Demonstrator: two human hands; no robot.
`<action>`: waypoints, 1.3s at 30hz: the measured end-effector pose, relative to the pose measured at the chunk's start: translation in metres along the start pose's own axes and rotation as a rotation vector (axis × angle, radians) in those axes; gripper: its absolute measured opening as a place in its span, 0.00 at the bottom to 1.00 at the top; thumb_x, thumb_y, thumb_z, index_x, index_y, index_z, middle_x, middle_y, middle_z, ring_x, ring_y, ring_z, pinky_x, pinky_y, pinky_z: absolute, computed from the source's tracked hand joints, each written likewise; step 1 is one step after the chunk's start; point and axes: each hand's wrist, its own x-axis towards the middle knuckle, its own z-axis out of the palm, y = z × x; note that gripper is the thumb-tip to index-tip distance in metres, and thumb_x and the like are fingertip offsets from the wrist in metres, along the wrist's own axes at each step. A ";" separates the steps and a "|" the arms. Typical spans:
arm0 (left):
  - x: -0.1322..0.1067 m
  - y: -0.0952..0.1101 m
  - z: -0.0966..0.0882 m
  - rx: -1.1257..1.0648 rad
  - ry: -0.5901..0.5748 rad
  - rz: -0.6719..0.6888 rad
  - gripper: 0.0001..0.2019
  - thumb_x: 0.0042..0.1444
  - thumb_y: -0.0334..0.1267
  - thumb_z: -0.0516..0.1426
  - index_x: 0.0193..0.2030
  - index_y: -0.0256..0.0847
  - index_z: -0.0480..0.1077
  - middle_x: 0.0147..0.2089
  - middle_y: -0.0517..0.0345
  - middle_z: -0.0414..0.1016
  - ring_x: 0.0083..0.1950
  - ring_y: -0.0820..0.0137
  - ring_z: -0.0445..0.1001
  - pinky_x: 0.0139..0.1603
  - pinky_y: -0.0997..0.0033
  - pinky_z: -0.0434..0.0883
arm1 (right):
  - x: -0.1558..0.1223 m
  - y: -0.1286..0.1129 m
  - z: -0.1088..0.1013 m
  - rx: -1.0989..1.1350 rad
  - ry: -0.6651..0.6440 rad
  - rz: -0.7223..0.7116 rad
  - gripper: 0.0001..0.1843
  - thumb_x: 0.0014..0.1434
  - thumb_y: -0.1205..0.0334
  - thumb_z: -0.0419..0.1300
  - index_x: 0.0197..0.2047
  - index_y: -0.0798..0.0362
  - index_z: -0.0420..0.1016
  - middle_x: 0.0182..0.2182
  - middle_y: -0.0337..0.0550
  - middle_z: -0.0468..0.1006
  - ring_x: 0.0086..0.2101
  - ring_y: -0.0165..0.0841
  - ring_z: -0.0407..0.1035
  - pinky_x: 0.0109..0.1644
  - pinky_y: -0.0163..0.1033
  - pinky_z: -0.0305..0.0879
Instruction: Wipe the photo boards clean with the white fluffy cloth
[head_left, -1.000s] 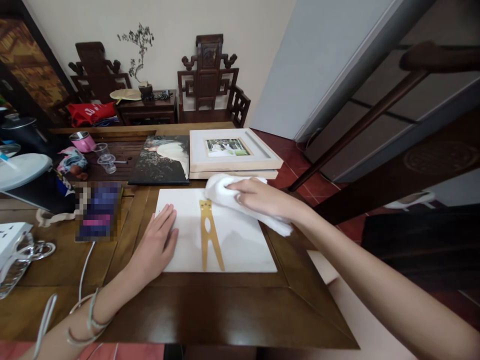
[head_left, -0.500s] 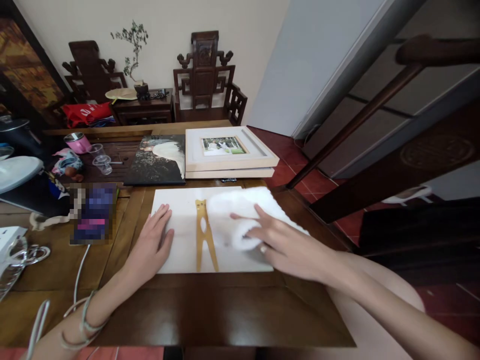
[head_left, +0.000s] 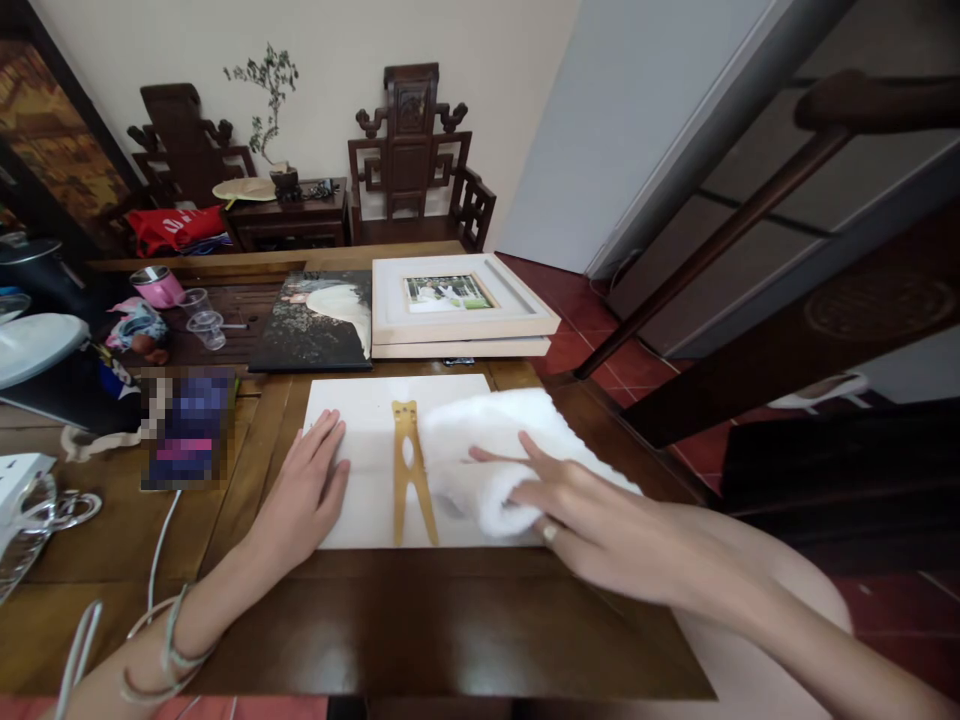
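A white square board (head_left: 367, 440) with a gold stand (head_left: 409, 470) on its back lies flat on the dark wooden table (head_left: 420, 620). My left hand (head_left: 307, 490) rests flat and open on the board's left edge. My right hand (head_left: 577, 505) presses a white cloth (head_left: 487, 450) onto the board's right half near its front edge, fingers spread over the cloth.
Beyond the board lie a dark photo canvas (head_left: 319, 320) and two stacked white frames (head_left: 457, 305). At the left stand plastic cups (head_left: 202, 315), a pink pot (head_left: 156, 287), a white cable (head_left: 161, 555) and a blurred purple item (head_left: 187, 425). Carved chairs (head_left: 412, 150) line the wall.
My right hand has drawn the cloth from the board's far right corner toward the front edge. My left hand has stayed flat on the board.
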 end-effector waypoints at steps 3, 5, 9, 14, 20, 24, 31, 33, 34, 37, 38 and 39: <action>0.000 0.000 0.000 0.016 0.000 0.006 0.24 0.67 0.41 0.44 0.66 0.33 0.56 0.71 0.42 0.53 0.72 0.60 0.48 0.71 0.48 0.49 | -0.014 -0.011 0.009 -0.019 0.020 -0.050 0.19 0.48 0.80 0.49 0.35 0.52 0.75 0.66 0.48 0.57 0.65 0.46 0.49 0.66 0.59 0.51; 0.000 0.000 0.000 0.023 -0.003 0.008 0.24 0.67 0.41 0.43 0.66 0.32 0.56 0.70 0.42 0.54 0.72 0.60 0.49 0.71 0.49 0.49 | -0.009 -0.008 0.014 -0.048 0.048 -0.052 0.20 0.44 0.82 0.50 0.34 0.54 0.75 0.70 0.49 0.43 0.67 0.50 0.39 0.67 0.65 0.43; 0.000 0.000 -0.001 0.028 -0.002 0.013 0.24 0.67 0.41 0.44 0.66 0.33 0.56 0.70 0.42 0.54 0.72 0.59 0.49 0.71 0.48 0.49 | 0.021 0.015 0.014 -0.051 0.014 -0.042 0.20 0.42 0.83 0.51 0.35 0.57 0.76 0.70 0.51 0.43 0.67 0.56 0.32 0.64 0.72 0.37; 0.000 -0.001 -0.001 0.022 0.001 0.020 0.23 0.67 0.41 0.44 0.67 0.37 0.55 0.71 0.44 0.54 0.72 0.58 0.49 0.70 0.46 0.50 | 0.062 0.043 0.003 -0.039 0.019 -0.019 0.30 0.43 0.84 0.49 0.48 0.55 0.72 0.68 0.52 0.52 0.67 0.53 0.38 0.62 0.73 0.45; 0.000 -0.002 0.000 0.041 0.002 0.023 0.23 0.67 0.41 0.44 0.67 0.36 0.55 0.71 0.44 0.54 0.72 0.59 0.49 0.70 0.47 0.50 | 0.043 0.019 0.003 -0.045 -0.039 0.022 0.32 0.42 0.84 0.48 0.50 0.58 0.71 0.67 0.57 0.53 0.66 0.54 0.35 0.63 0.70 0.45; 0.001 -0.001 0.000 0.063 -0.012 0.021 0.23 0.67 0.40 0.44 0.66 0.35 0.55 0.71 0.43 0.53 0.72 0.58 0.49 0.70 0.47 0.50 | 0.000 -0.010 0.005 0.023 -0.103 -0.005 0.29 0.41 0.82 0.49 0.44 0.54 0.75 0.68 0.49 0.51 0.67 0.52 0.33 0.65 0.68 0.43; 0.000 0.000 -0.001 0.049 -0.005 0.025 0.23 0.67 0.40 0.43 0.66 0.34 0.56 0.70 0.42 0.54 0.72 0.58 0.49 0.70 0.46 0.50 | 0.023 0.000 -0.015 0.006 -0.197 0.044 0.30 0.44 0.83 0.48 0.50 0.57 0.71 0.64 0.58 0.60 0.67 0.49 0.40 0.66 0.62 0.48; 0.001 0.000 -0.002 0.044 -0.008 0.023 0.23 0.67 0.41 0.43 0.66 0.33 0.56 0.70 0.42 0.54 0.72 0.58 0.50 0.70 0.47 0.50 | 0.046 0.012 -0.024 -0.022 -0.202 0.059 0.29 0.48 0.82 0.47 0.52 0.57 0.70 0.57 0.60 0.69 0.66 0.49 0.44 0.63 0.59 0.54; 0.001 0.000 -0.002 0.041 -0.009 0.021 0.23 0.67 0.41 0.43 0.66 0.33 0.56 0.70 0.42 0.54 0.72 0.59 0.49 0.70 0.47 0.50 | 0.057 0.017 -0.028 -0.034 -0.194 0.071 0.28 0.50 0.82 0.47 0.53 0.57 0.69 0.53 0.59 0.73 0.65 0.49 0.48 0.61 0.57 0.58; 0.001 0.000 -0.002 0.036 -0.013 0.017 0.24 0.67 0.41 0.44 0.66 0.33 0.56 0.70 0.42 0.54 0.72 0.59 0.49 0.70 0.47 0.50 | 0.078 0.030 -0.036 -0.039 -0.147 0.121 0.26 0.53 0.78 0.47 0.54 0.57 0.68 0.46 0.57 0.76 0.58 0.51 0.62 0.52 0.51 0.67; 0.001 0.000 -0.002 0.036 -0.013 0.016 0.24 0.67 0.41 0.44 0.66 0.33 0.56 0.70 0.42 0.54 0.72 0.59 0.49 0.70 0.48 0.50 | 0.080 0.031 -0.036 -0.035 -0.135 0.132 0.26 0.54 0.78 0.48 0.55 0.57 0.68 0.46 0.57 0.75 0.56 0.51 0.64 0.51 0.51 0.68; 0.001 0.000 -0.002 0.036 -0.013 0.016 0.24 0.67 0.41 0.44 0.66 0.32 0.56 0.70 0.41 0.54 0.72 0.59 0.49 0.71 0.48 0.50 | 0.080 0.031 -0.036 -0.035 -0.133 0.132 0.26 0.54 0.78 0.48 0.54 0.57 0.68 0.46 0.57 0.75 0.56 0.51 0.64 0.51 0.51 0.68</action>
